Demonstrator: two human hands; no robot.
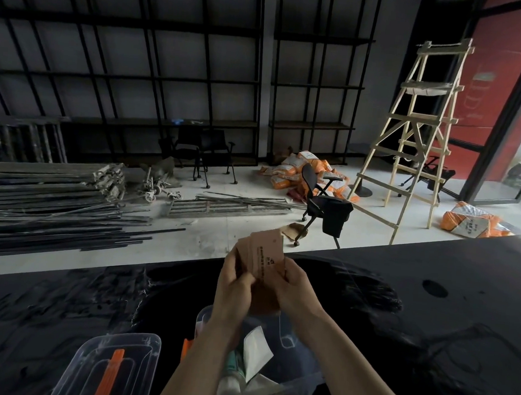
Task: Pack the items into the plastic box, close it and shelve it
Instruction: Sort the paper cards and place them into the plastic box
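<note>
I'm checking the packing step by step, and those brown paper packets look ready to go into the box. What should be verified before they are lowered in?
1. Packets gripped by both hands, left and right: ok.
2. Plastic box open, below the hands: ok.
3. Lid off, lying left of the box: ok.
4. Room left in the box beside the white pouch and tubes: cannot tell.
5. Packets squared into one stack: not ok, fanned.

Dark counter [429,296], clear plastic box [301,377] on it, clear lid [108,367] beside
</note>
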